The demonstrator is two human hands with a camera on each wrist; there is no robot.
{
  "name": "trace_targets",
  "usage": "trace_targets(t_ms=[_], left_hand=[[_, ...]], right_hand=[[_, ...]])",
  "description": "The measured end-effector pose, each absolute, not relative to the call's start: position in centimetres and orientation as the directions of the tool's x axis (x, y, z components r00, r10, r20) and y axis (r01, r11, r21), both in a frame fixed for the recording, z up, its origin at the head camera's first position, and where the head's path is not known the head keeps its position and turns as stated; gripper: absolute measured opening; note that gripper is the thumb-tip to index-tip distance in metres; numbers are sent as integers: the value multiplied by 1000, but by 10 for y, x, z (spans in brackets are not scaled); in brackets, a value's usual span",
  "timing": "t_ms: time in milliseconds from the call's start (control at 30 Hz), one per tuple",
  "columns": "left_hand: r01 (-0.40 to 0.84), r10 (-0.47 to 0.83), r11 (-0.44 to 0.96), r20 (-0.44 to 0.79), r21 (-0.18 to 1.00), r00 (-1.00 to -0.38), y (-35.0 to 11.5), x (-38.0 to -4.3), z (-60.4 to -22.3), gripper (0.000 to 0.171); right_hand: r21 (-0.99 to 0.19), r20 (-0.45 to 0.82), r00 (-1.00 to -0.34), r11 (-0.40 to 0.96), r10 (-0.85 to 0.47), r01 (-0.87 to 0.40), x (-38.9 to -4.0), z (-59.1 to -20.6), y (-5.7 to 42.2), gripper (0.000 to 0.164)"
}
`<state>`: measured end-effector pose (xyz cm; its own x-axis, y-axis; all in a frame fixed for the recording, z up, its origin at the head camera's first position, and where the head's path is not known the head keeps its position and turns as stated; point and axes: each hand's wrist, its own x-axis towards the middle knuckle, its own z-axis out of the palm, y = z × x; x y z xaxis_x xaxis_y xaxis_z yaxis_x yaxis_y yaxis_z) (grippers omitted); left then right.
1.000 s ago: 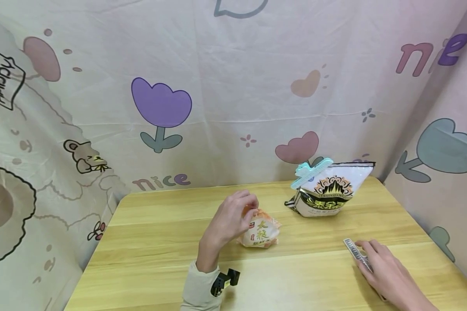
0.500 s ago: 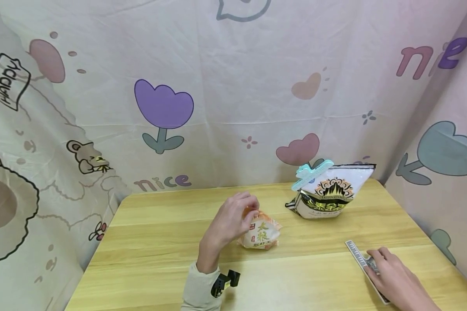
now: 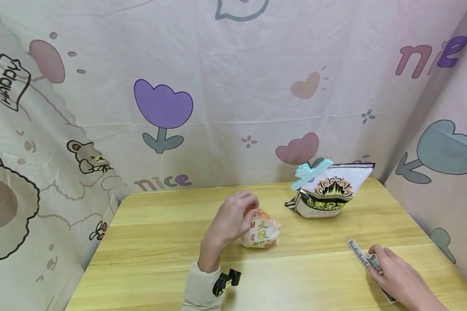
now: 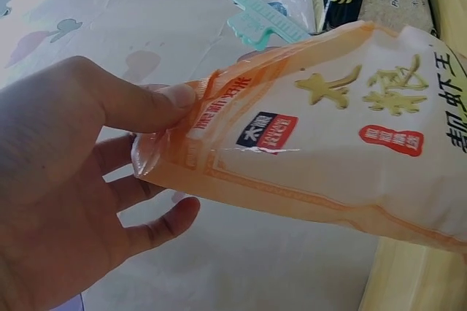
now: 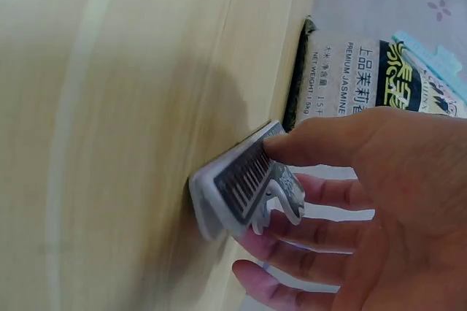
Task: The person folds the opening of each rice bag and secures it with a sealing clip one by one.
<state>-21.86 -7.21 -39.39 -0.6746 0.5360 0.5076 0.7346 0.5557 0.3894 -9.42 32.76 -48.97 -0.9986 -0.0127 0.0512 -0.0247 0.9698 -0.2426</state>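
My left hand (image 3: 228, 221) pinches the top corner of an orange and white food bag (image 3: 263, 234) that stands near the middle of the table. In the left wrist view the thumb lies over the bag's (image 4: 321, 158) gathered end, while the lower fingers spread away beneath it. At the front right, my right hand (image 3: 401, 276) grips a long grey and white bag clip (image 3: 356, 250) close over the tabletop. The right wrist view shows the thumb on the ridged bar of the clip (image 5: 244, 176) and the other fingers behind, by its handle.
A white and black rice bag (image 3: 328, 196) stands at the back right, its top left corner folded under a teal bag clip (image 3: 311, 173). The wooden table (image 3: 155, 250) ends at a patterned cloth (image 3: 233, 86) hung behind and at both sides.
The right hand has slid slightly toward the front right along the grey clip, uncovering more of its handle. The left hand and both bags hold their places.
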Motion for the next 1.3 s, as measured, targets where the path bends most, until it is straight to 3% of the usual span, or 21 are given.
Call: trace_targets(t_ms=[367, 567, 800, 1300], left_hand=[[733, 509, 557, 537, 391, -673, -73, -223, -396, 12], [727, 492, 578, 553, 369, -672, -73, -224, -398, 12], [722, 489, 581, 548, 375, -678, -73, -222, -396, 13], [687, 487, 576, 489, 443, -724, -75, -220, -394, 11]], right_hand=[[-204, 102, -994, 978, -32, -52, -95, -482, 324, 17], [-156, 134, -990, 985, -49, -70, -93, -478, 324, 19], [-136, 167, -984, 987, -58, -81, -93, -474, 326, 33], [-162, 159, -986, 984, -46, -72, -95, -474, 324, 24]])
